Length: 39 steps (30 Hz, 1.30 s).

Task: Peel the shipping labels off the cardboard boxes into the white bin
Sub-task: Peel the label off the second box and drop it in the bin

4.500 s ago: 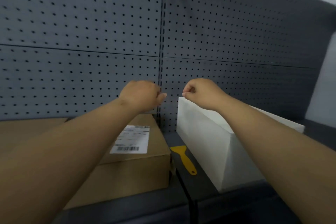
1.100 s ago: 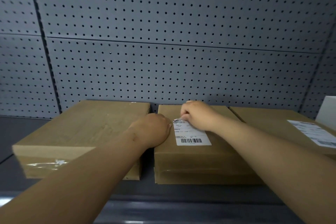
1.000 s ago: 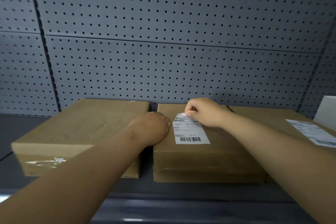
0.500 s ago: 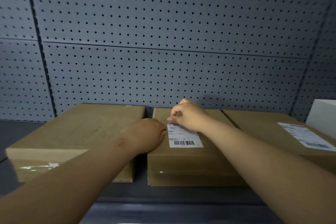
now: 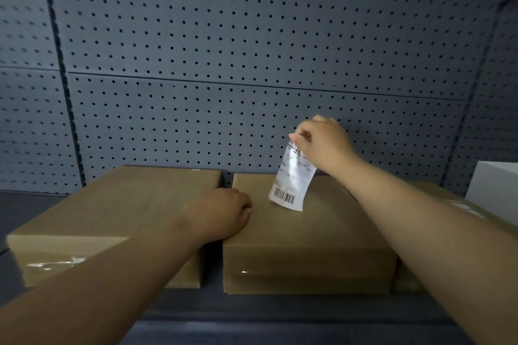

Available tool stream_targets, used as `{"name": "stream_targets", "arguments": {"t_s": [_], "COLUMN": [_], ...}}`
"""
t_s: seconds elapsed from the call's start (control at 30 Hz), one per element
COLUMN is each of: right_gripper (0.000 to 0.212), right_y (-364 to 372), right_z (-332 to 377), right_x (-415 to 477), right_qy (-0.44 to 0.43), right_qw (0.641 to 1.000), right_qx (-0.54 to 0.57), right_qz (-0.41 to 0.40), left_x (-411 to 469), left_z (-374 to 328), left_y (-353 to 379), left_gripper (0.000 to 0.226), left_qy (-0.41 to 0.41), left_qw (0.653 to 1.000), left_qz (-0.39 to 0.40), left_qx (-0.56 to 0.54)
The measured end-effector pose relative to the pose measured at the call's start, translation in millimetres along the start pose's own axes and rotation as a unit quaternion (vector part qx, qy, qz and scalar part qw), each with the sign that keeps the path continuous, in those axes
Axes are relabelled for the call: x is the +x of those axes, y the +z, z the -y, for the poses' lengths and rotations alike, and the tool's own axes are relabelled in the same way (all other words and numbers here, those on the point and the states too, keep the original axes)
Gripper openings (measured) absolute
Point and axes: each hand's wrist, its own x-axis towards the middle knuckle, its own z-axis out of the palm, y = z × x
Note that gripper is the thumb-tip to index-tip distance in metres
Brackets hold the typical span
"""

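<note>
The right hand's fingers (image 5: 297, 139) pinch the top edge of the label (image 5: 291, 180), lifted almost fully off the middle box (image 5: 302, 235); only its barcode end meets the box top. The left hand (image 5: 224, 214) is curled into a loose fist, pressing that box's left edge, beside the left box (image 5: 112, 210). A third box (image 5: 459, 207) and the bin (image 5: 493, 185) sit right, under the pegboard (image 5: 252, 64).
</note>
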Motion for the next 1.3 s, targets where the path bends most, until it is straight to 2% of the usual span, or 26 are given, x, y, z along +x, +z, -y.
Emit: {"name": "stream_targets", "arguments": {"t_s": [0.07,0.13,0.2,0.27,0.4,0.43,0.57,0.7,0.77,0.83,0.93,1.0,1.13,1.2,1.23,1.3], "right_gripper": [0.032,0.035,0.036,0.035,0.031,0.032,0.036,0.043,0.044,0.054,0.044,0.029,0.017,0.016,0.015,0.013], "right_y": [-6,-12,-17,-22,-24,-24,-23,-14,-8,-4,7,21,40,37,34,30], "right_z": [8,17,28,39,49,48,38,35,31,22,12,20,43,42,36,17], "right_x": [-4,-9,-13,-17,-21,-21,-21,-24,-24,-26,-37,-49,-67,-68,-65,-56], "right_qy": [-0.018,-0.04,-0.053,-0.053,-0.049,-0.043,-0.018,0.035,0.11,0.196,0.161,0.121,-0.027,-0.087,-0.083,-0.012], "right_qw": [1.0,0.999,0.996,0.994,0.99,0.991,0.99,0.981,0.956,0.927,0.965,0.969,0.962,0.953,0.952,0.958], "right_qx": [0.02,0.035,0.065,0.094,0.129,0.13,0.139,0.187,0.266,0.31,0.134,0.059,0.071,0.073,0.063,0.037], "right_qz": [-0.008,-0.005,0.002,0.002,-0.004,-0.004,-0.007,0.034,0.049,0.076,0.159,0.208,0.261,0.281,0.288,0.285], "left_x": [-1,-2,-1,2,11,12,11,11,8,2,-6,-6,-4,-6,-7,-9], "left_z": [0,-5,-14,-26,-36,-35,-32,-27,-23,-13,5,12,19,24,25,28], "left_y": [-7,-15,-23,-30,-35,-36,-41,-52,-56,-59,-60,-57,-49,-44,-42,-39], "left_gripper": [0.036,0.042,0.052,0.057,0.024,0.024,0.03,0.032,0.053,0.067,0.068,0.06,0.026,0.019,0.017,0.016], "left_qy": [-0.049,-0.1,-0.096,-0.063,-0.061,-0.065,-0.08,-0.09,-0.096,-0.113,-0.15,-0.168,-0.162,-0.139,-0.125,-0.108], "left_qw": [0.995,0.966,0.925,0.887,0.839,0.832,0.84,0.862,0.88,0.894,0.913,0.923,0.939,0.942,0.944,0.951], "left_qz": [-0.023,-0.08,-0.139,-0.159,-0.199,-0.212,-0.232,-0.234,-0.239,-0.249,-0.267,-0.275,-0.289,-0.298,-0.299,-0.287], "left_qx": [-0.088,-0.224,-0.341,-0.43,-0.503,-0.509,-0.484,-0.441,-0.398,-0.354,-0.271,-0.21,-0.096,-0.071,-0.059,-0.038]}}
